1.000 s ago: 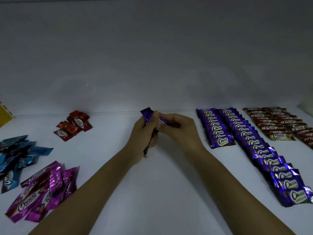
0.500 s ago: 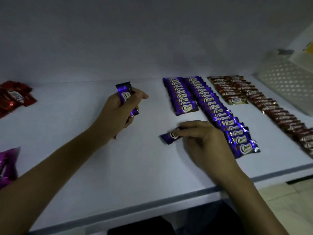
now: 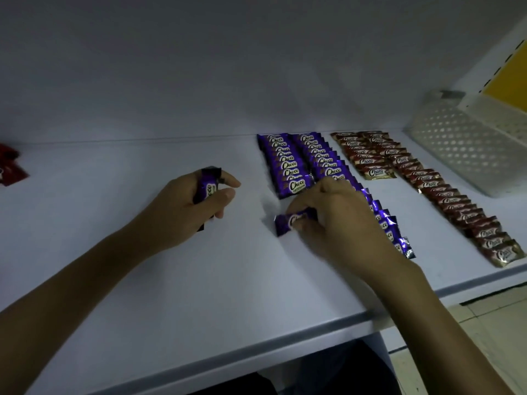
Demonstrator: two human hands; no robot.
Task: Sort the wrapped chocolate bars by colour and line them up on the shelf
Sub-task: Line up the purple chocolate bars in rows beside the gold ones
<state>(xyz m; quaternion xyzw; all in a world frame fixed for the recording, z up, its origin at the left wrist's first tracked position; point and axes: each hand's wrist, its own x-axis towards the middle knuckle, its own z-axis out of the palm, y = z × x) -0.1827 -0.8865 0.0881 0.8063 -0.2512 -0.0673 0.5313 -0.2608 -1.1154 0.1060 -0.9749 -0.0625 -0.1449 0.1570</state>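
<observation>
My left hand (image 3: pixel 189 208) grips a small stack of purple bars (image 3: pixel 207 184), held upright above the white shelf (image 3: pixel 142 266). With fingertips my right hand (image 3: pixel 339 220) pinches a single purple bar (image 3: pixel 288 223) that lies on the shelf just in front of the shorter purple row (image 3: pixel 286 166). A longer purple row (image 3: pixel 328 163) runs beside it, its near part hidden behind my right hand. Two brown rows (image 3: pixel 368 158) (image 3: pixel 456 206) lie further right.
Red bars (image 3: pixel 8 169) lie at the far left edge. A white perforated basket (image 3: pixel 462 143) stands at the back right, with a yellow panel (image 3: pixel 510 78) above it. The shelf's front edge (image 3: pixel 256 349) runs below my arms, with tiled floor at the lower right.
My right hand took one purple bar from the stack in my left hand and carried it right, down onto the shelf by the shorter purple row. My view has swung right.
</observation>
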